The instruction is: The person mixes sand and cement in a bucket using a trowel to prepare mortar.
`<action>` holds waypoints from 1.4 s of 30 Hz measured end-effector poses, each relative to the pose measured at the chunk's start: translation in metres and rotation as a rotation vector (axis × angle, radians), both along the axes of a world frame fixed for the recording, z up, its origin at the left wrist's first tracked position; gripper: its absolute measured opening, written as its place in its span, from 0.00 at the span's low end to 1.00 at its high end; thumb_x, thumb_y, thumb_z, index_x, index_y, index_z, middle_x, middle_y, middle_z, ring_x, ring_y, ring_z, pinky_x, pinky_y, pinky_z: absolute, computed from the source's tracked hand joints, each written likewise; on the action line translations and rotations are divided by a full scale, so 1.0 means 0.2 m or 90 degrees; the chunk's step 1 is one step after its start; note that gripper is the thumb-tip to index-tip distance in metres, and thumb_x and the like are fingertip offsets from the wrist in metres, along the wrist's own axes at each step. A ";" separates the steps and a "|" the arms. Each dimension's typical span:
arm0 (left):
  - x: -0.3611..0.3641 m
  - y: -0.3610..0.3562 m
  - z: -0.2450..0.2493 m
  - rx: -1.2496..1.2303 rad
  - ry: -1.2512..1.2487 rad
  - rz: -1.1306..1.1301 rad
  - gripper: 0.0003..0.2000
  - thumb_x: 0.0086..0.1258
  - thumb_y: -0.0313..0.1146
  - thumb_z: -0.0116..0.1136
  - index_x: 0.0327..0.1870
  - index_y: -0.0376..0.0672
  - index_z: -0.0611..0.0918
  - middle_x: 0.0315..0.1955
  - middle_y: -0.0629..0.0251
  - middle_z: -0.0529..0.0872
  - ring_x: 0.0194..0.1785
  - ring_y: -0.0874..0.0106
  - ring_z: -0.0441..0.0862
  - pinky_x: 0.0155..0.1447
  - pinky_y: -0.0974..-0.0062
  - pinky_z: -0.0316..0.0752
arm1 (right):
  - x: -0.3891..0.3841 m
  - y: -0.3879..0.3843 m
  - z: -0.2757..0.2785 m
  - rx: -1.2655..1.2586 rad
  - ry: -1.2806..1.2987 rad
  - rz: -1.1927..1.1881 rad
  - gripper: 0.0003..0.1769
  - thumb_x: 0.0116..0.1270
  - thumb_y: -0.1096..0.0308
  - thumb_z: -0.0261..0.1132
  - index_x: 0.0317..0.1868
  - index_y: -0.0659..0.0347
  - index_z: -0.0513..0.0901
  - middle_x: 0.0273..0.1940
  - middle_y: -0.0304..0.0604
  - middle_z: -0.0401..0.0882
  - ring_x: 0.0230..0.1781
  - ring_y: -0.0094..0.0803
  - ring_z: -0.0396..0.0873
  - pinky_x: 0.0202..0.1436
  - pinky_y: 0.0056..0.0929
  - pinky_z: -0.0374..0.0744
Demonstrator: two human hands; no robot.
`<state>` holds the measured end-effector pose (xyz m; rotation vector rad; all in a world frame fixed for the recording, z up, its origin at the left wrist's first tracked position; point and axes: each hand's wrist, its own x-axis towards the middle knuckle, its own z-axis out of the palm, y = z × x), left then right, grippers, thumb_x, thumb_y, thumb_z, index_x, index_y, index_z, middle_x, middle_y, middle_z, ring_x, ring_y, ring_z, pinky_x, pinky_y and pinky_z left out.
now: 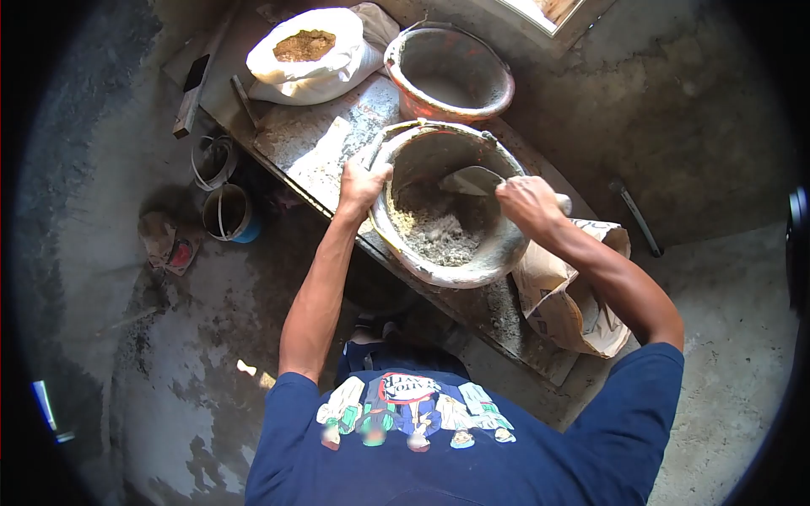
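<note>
Clamping the left rim of the bucket, the left grip has its fingers curled over the edge; I log it as pressed together on that rim.

Bucket: round, crusted with grey mix, tipped toward the camera, resting on the counter, a rough slab smeared with the same grey.

Mortar: grey, lumpy, heaped in the lower part of the bucket.

Right grip: wrapped tight around the handle of the trowel. The handle is hidden under the hand except for a stub at the far side.

Trowel blade: inside the bucket, above the mortar, tip pointing toward the left grip. I cannot tell whether it touches the mix.

Second bucket: reddish rim, upright on the counter just behind the first, with a thin grey layer in its bottom.

Sack: white, open at the top, brown sand showing, lying at the counter's far end beside the second bucket.

Paper bag: tan, crumpled, mouth open, leaning at the counter's right side under the right forearm.

Floor: bare concrete, patchy. I count these on it:
- a can just left of the counter
- a wire coil beside the can
- a rag further left
- a wood strip near the sack
- a dark bar well to the right
</note>
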<state>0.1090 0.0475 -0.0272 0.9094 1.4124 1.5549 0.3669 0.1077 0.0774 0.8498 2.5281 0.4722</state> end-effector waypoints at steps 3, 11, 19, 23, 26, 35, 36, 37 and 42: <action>0.00 -0.01 0.02 -0.011 -0.010 0.009 0.18 0.54 0.21 0.59 0.48 0.33 0.80 0.33 0.67 0.84 0.35 0.78 0.78 0.40 0.79 0.75 | -0.14 -0.03 -0.12 -0.086 0.005 -0.060 0.06 0.56 0.69 0.63 0.29 0.59 0.87 0.26 0.41 0.85 0.29 0.34 0.85 0.27 0.35 0.83; 0.00 0.02 -0.04 0.033 0.030 0.040 0.18 0.54 0.22 0.60 0.48 0.33 0.81 0.33 0.65 0.86 0.33 0.80 0.79 0.39 0.79 0.76 | -0.14 0.02 0.14 -0.289 -0.102 -0.022 0.10 0.49 0.65 0.68 0.28 0.63 0.85 0.31 0.50 0.84 0.35 0.41 0.84 0.38 0.35 0.83; 0.01 0.03 0.01 -0.010 0.044 0.064 0.17 0.53 0.24 0.60 0.46 0.34 0.82 0.27 0.67 0.85 0.28 0.81 0.78 0.36 0.80 0.75 | -0.03 0.17 0.12 -0.443 -0.021 -0.047 0.22 0.50 0.55 0.70 0.36 0.67 0.83 0.32 0.53 0.81 0.35 0.42 0.82 0.39 0.36 0.80; 0.02 0.02 -0.01 -0.014 0.044 0.081 0.17 0.52 0.25 0.60 0.46 0.34 0.82 0.27 0.66 0.85 0.28 0.80 0.78 0.36 0.79 0.75 | 0.03 0.19 0.07 -0.563 -0.040 -0.124 0.21 0.54 0.55 0.69 0.36 0.68 0.82 0.27 0.53 0.81 0.30 0.38 0.83 0.34 0.34 0.80; 0.02 0.03 -0.01 0.001 0.055 0.085 0.17 0.52 0.25 0.60 0.46 0.34 0.82 0.27 0.66 0.85 0.29 0.80 0.78 0.37 0.79 0.75 | -0.01 0.15 0.05 -0.655 -0.050 -0.206 0.20 0.55 0.56 0.67 0.34 0.69 0.81 0.24 0.52 0.81 0.26 0.36 0.83 0.28 0.33 0.80; -0.01 0.04 -0.03 0.006 0.015 0.029 0.22 0.53 0.24 0.59 0.52 0.32 0.79 0.36 0.65 0.86 0.36 0.80 0.79 0.43 0.82 0.75 | 0.00 0.04 0.04 -0.847 0.044 -0.548 0.18 0.59 0.56 0.66 0.38 0.65 0.85 0.26 0.44 0.82 0.22 0.29 0.81 0.24 0.28 0.80; -0.01 0.03 -0.01 -0.007 0.003 0.012 0.23 0.53 0.24 0.59 0.54 0.32 0.78 0.38 0.65 0.85 0.38 0.80 0.79 0.45 0.82 0.74 | 0.01 0.02 0.02 -0.853 0.044 -0.551 0.18 0.59 0.56 0.66 0.38 0.65 0.85 0.26 0.44 0.82 0.22 0.29 0.81 0.24 0.28 0.80; -0.01 0.04 -0.01 -0.011 0.004 0.014 0.23 0.53 0.24 0.59 0.54 0.32 0.78 0.38 0.65 0.85 0.38 0.80 0.79 0.45 0.82 0.74 | 0.01 0.00 0.02 -0.871 0.075 -0.589 0.17 0.59 0.57 0.66 0.36 0.65 0.85 0.25 0.44 0.82 0.21 0.29 0.81 0.23 0.28 0.80; -0.04 0.06 -0.02 -0.023 0.019 0.001 0.24 0.53 0.23 0.59 0.55 0.33 0.78 0.39 0.65 0.85 0.38 0.80 0.79 0.46 0.81 0.75 | -0.01 -0.06 -0.09 -0.959 0.224 -0.733 0.13 0.60 0.63 0.65 0.33 0.68 0.83 0.22 0.43 0.79 0.15 0.26 0.76 0.17 0.26 0.77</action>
